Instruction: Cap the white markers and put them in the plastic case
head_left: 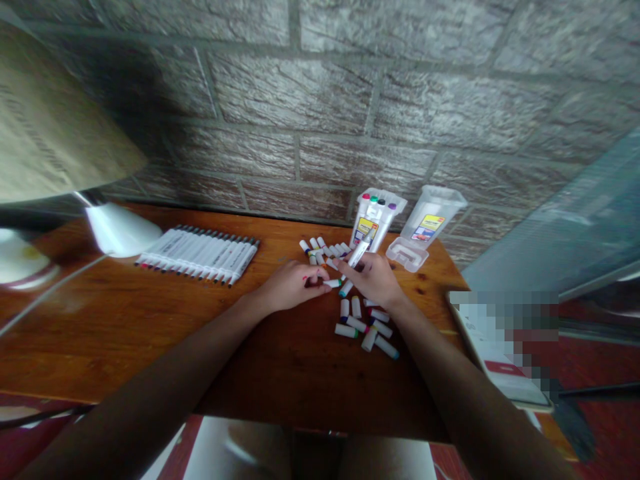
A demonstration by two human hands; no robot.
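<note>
My left hand [293, 285] pinches a white marker cap [332, 284] with a green end between thumb and fingers. In my right hand [375, 277] is a white marker [356, 259], slanting with its lower end close to the cap; the two look apart. Another cap with a teal end [346, 288] lies just below the marker. Several loose white caps [357, 325] with coloured ends are scattered in front of my right hand. More caps [320, 247] lie behind my hands.
A row of white markers [200, 255] lies at left on the wooden table [240, 360]. Behind my right hand stands a clear case [383, 223] with several markers, beside an open clear box [435, 213]. A lamp [117, 227] is at left; a brick wall [330, 100] is behind.
</note>
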